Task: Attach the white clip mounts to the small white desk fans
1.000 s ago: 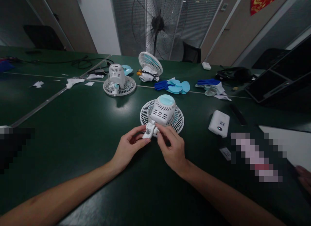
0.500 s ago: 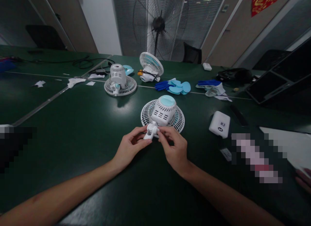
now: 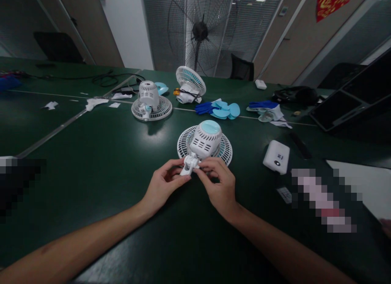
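Pinching the left side of a small white bracket between thumb and fingers of the left grip, just below the middle of the frame; pinching its right side with the fingertips of the right grip. Right behind it, lying grille-down on the green table, a white fan head with a pale-blue cap. Farther up, left of centre, a second fan head; at upper centre, a tilted third fan; just right of that, pale-blue fan blades beside a blue glove. Toward the right edge, a white box.
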`<state>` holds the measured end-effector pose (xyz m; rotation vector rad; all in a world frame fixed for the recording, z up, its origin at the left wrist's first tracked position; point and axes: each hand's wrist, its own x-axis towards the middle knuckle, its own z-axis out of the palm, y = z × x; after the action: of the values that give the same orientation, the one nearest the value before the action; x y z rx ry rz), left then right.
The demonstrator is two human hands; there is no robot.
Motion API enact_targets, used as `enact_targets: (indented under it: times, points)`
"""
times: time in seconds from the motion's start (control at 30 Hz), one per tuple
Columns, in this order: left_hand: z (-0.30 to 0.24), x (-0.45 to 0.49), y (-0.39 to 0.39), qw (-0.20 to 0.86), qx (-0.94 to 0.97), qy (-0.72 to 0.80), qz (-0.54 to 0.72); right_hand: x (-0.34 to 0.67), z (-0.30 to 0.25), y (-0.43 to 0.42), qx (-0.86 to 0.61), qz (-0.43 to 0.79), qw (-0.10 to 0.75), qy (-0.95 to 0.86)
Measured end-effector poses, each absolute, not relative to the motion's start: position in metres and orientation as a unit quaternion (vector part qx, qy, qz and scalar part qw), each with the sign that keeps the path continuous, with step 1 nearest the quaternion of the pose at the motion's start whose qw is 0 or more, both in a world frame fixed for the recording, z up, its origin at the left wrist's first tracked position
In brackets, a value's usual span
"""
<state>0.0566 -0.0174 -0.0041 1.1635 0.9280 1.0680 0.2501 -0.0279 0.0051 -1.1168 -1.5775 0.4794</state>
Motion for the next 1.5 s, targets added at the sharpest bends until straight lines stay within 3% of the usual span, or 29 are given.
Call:
enact_targets:
  times: [0.3,0.8,1.0,1.5]
  points:
    - [0.000,0.057,-0.019,0.604,0.512,0.415,0.447,0.251,-0.009,-0.025,-0.475,0.293,0.556,-0.616]
    - [0.004,0.057,-0.019,0.589,0.519,0.418,0.456,0.251,-0.003,-0.026,-0.478,0.236,0.550,-0.643]
    - [0.005,0.058,-0.020,0.572,0.542,0.419,0.451,0.249,-0.003,-0.027,-0.474,0.288,0.546,-0.628]
    - [0.001,0.057,-0.020,0.579,0.528,0.417,0.460,0.249,-0.004,-0.026,-0.478,0.255,0.531,-0.651]
